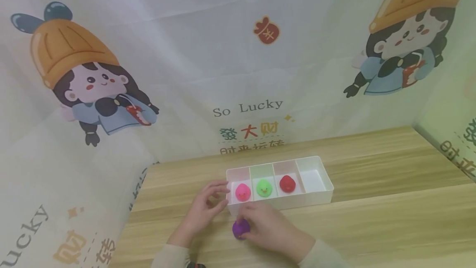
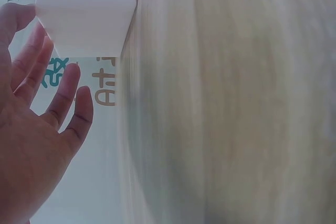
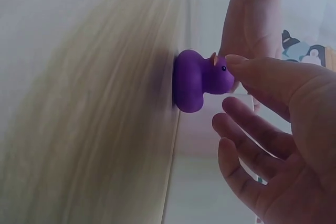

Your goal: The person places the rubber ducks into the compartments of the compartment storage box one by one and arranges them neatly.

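Observation:
A purple rubber duck (image 3: 191, 82) rests on the wooden table in front of a white divided box (image 1: 275, 202). Thumb and index finger of my right hand (image 1: 269, 226) pinch the duck's head, while its other fingers hang loosely bent in the right wrist view. At the box's left end is my left hand (image 1: 206, 202), its fingers slightly bent and fingertips right at the wall; the left wrist view shows the thumb at the box's edge. Inside the box, a pink duck (image 1: 243, 192), a green duck (image 1: 264, 188) and a red duck (image 1: 287, 184) sit in separate compartments, left to right.
The box's rightmost compartment (image 1: 312, 180) shows its bare white floor. Wooden tabletop (image 1: 375, 226) extends to both sides of the box. A printed cloth (image 1: 186, 73) with cartoon figures and lettering hangs behind the table and at its sides.

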The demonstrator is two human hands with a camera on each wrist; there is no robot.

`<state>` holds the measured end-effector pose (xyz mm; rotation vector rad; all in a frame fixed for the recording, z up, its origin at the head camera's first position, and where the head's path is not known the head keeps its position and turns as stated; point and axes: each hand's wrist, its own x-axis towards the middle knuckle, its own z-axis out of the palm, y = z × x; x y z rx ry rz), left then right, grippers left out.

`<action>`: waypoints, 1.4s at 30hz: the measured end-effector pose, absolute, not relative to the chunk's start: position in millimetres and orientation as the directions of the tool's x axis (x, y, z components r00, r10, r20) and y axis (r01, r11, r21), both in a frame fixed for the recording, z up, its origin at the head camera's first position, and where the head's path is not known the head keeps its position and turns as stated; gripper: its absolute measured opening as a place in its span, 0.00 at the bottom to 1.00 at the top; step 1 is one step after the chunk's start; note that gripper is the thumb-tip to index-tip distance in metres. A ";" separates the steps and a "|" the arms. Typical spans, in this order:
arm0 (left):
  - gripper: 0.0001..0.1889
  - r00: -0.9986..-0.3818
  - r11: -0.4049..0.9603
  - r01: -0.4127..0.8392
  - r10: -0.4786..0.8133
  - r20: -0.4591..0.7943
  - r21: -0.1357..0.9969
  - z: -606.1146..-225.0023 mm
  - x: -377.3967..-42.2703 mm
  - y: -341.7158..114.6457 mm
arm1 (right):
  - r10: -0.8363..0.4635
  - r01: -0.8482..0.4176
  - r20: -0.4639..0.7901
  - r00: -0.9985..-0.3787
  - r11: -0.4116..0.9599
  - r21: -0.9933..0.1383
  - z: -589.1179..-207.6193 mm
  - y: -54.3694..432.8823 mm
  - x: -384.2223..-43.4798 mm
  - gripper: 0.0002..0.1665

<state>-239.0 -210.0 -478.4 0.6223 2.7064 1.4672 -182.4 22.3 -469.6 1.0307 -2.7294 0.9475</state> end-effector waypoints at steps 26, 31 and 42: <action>0.12 -0.927 0.486 0.325 0.332 0.172 0.811 -477.8 -239.5 -208.0 | -0.585 -0.646 0.290 -0.757 0.606 -0.464 -474.9 17.2 -182.4 0.15; 0.12 -0.928 0.486 0.322 0.330 0.171 0.812 -477.3 -238.8 -209.2 | -0.586 -0.646 0.291 -0.756 0.599 -0.474 -473.9 15.7 -183.0 0.16; 0.12 -0.925 0.484 0.335 0.334 0.183 0.809 -480.0 -239.8 -209.7 | -0.578 -0.637 0.282 -0.766 0.620 -0.458 -476.5 13.9 -184.6 0.15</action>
